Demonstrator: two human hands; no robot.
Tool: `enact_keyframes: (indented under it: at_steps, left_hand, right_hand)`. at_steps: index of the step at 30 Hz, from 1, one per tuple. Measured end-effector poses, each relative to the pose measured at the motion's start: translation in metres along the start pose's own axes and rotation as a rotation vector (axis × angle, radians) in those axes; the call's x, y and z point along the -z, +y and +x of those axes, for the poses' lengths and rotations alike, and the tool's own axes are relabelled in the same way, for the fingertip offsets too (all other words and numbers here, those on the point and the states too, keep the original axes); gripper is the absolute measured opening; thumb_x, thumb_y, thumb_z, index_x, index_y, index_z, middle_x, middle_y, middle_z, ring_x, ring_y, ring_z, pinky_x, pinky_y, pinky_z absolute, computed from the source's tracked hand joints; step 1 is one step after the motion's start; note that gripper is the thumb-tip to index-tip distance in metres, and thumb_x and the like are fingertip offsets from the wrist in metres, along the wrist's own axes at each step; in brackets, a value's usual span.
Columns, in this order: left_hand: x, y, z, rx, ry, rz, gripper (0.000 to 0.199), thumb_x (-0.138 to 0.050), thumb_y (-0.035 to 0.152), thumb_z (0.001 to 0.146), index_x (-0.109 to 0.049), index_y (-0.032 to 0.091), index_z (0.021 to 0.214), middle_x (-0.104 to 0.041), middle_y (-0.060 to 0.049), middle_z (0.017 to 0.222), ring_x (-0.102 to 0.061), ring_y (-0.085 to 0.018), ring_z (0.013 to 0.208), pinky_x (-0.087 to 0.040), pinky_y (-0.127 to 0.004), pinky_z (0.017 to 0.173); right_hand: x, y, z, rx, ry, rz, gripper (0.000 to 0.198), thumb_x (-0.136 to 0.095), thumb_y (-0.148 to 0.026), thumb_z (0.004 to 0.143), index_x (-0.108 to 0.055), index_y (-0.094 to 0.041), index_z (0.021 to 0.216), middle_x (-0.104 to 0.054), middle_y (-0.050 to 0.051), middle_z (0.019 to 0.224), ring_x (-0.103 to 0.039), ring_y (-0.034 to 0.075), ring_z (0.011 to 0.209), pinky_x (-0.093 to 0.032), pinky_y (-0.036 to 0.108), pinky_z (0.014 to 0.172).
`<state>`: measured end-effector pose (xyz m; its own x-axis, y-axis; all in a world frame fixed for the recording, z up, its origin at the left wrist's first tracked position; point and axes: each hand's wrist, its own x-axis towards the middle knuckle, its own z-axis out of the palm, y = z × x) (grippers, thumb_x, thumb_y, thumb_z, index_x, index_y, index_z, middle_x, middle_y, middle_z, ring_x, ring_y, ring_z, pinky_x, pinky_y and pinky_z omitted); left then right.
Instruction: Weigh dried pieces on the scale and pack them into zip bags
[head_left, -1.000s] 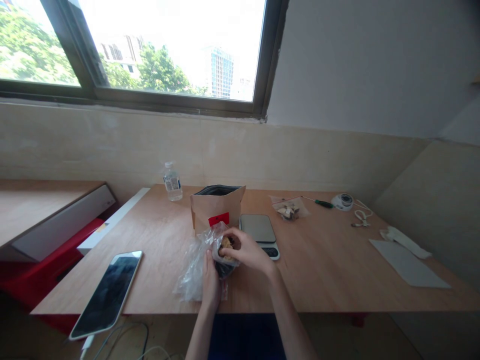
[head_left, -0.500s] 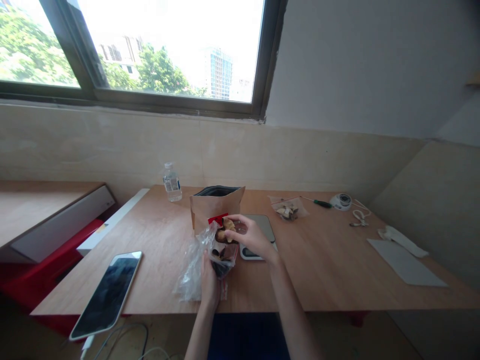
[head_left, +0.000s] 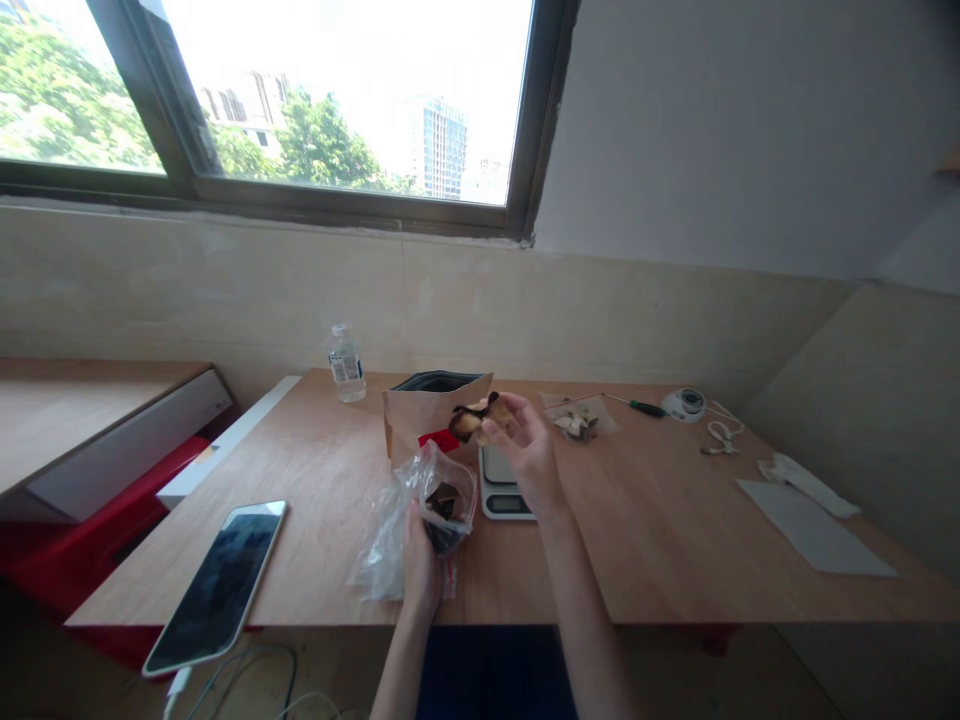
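- Left hand (head_left: 421,565): fingers pointing forward, clasped on the left side of the clear bag (head_left: 448,537).
- Clear bag: above the table (head_left: 645,560), its open mouth tipped upward, dark pieces (head_left: 443,498) inside.
- Dried piece (head_left: 470,422): raised before the brown pouch (head_left: 412,420), long axis roughly sideways, free end pointing left.
- Right hand (head_left: 529,448): forearm slanting forward and leftward, fingertips pinched on the dried piece's right end.

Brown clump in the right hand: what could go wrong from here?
The brown clump is pinched in the right hand above the table; it could slip or shed bits.
The clear bag gapes open in the left hand; tipping it might spill the dark contents.
The phone juts past the table's front edge and could be knocked off.
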<state>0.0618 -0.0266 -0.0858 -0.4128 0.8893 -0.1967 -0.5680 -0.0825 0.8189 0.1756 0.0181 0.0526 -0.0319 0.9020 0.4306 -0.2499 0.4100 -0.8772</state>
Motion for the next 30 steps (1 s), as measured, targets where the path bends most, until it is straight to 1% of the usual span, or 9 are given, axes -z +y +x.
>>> enact_keyframes:
  at_steps: [2,5,9,12,15,20,24,27,30]
  left_hand:
    - [-0.001,0.002,-0.002,0.002,-0.004,0.003,0.049,-0.055,0.052,0.079,-0.061,0.019,0.115,-0.068,-0.009,0.106,-0.063,-0.022,0.099,-0.049,-0.033,0.086]
    - [-0.001,0.003,-0.002,0.029,-0.006,0.003,0.051,-0.056,0.053,0.078,-0.061,0.019,0.115,-0.07,-0.008,0.096,-0.066,-0.021,0.086,-0.052,-0.032,0.076]
    - [0.002,-0.001,0.002,0.008,-0.009,-0.012,0.053,-0.057,0.054,0.076,-0.061,0.018,0.115,-0.069,-0.007,0.101,-0.065,-0.019,0.088,-0.05,-0.03,0.078]
    - [0.005,-0.004,0.004,0.007,-0.022,-0.005,0.051,-0.057,0.055,0.077,-0.062,0.019,0.114,-0.068,-0.007,0.105,-0.063,-0.02,0.094,-0.048,-0.031,0.082]
    - [0.007,-0.006,0.005,-0.005,-0.012,0.007,0.05,-0.058,0.054,0.076,-0.063,0.019,0.111,-0.068,-0.008,0.104,-0.062,-0.021,0.098,-0.047,-0.032,0.084]
    - [0.007,-0.006,0.004,-0.029,-0.013,0.021,0.05,-0.057,0.052,0.077,-0.062,0.018,0.113,-0.068,-0.007,0.102,-0.062,-0.02,0.093,-0.047,-0.03,0.081]
    - [0.005,-0.004,0.002,-0.061,-0.035,0.042,0.047,-0.058,0.05,0.077,-0.063,0.018,0.112,-0.067,-0.007,0.105,-0.061,-0.02,0.098,-0.047,-0.029,0.083]
    - [0.003,-0.001,0.001,-0.041,-0.026,0.025,0.048,-0.058,0.05,0.077,-0.064,0.017,0.11,-0.068,-0.008,0.105,-0.063,-0.021,0.096,-0.048,-0.031,0.081]
    - [0.002,0.001,0.0,-0.017,-0.019,-0.004,0.047,-0.059,0.051,0.076,-0.065,0.017,0.108,-0.069,-0.009,0.102,-0.064,-0.022,0.095,-0.049,-0.032,0.08]
  right_hand:
    - [-0.008,-0.008,0.015,0.136,0.078,0.017,0.039,-0.069,-0.037,0.074,-0.05,-0.023,0.104,-0.064,0.004,0.103,-0.061,0.016,0.095,-0.049,0.029,0.087]
    - [-0.02,-0.005,0.039,0.241,0.085,-0.091,0.041,-0.065,-0.042,0.077,-0.044,-0.024,0.107,-0.059,0.006,0.107,-0.059,0.016,0.097,-0.05,0.03,0.086]
    - [-0.032,0.016,0.064,0.327,0.063,-0.324,0.04,-0.051,-0.04,0.087,-0.036,-0.022,0.12,-0.046,0.012,0.123,-0.05,0.019,0.111,-0.044,0.034,0.094]
    - [-0.037,0.026,0.071,0.427,-0.026,-0.516,0.033,-0.048,-0.031,0.09,-0.039,-0.022,0.12,-0.045,0.012,0.123,-0.045,0.021,0.117,-0.037,0.037,0.101]
    - [-0.036,0.027,0.07,0.496,-0.134,-0.642,0.024,-0.046,-0.025,0.089,-0.045,-0.021,0.113,-0.05,0.01,0.112,-0.047,0.02,0.111,-0.037,0.036,0.1]
    - [-0.027,0.021,0.062,0.506,-0.209,-0.696,0.022,-0.047,-0.025,0.088,-0.048,-0.016,0.109,-0.052,0.008,0.101,-0.052,0.018,0.097,-0.043,0.03,0.089]
    - [-0.021,0.02,0.056,0.485,-0.276,-0.892,0.02,-0.045,-0.03,0.09,-0.059,-0.017,0.097,-0.052,0.009,0.102,-0.048,0.021,0.101,-0.038,0.035,0.094]
    - [-0.021,0.019,0.048,0.46,-0.237,-1.023,0.026,-0.043,-0.033,0.092,-0.063,-0.019,0.099,-0.05,0.011,0.114,-0.042,0.024,0.111,-0.03,0.04,0.1]
    - [-0.019,0.014,0.034,0.462,-0.109,-0.968,0.028,-0.043,-0.029,0.091,-0.058,-0.021,0.113,-0.048,0.01,0.12,-0.041,0.024,0.115,-0.027,0.041,0.102]
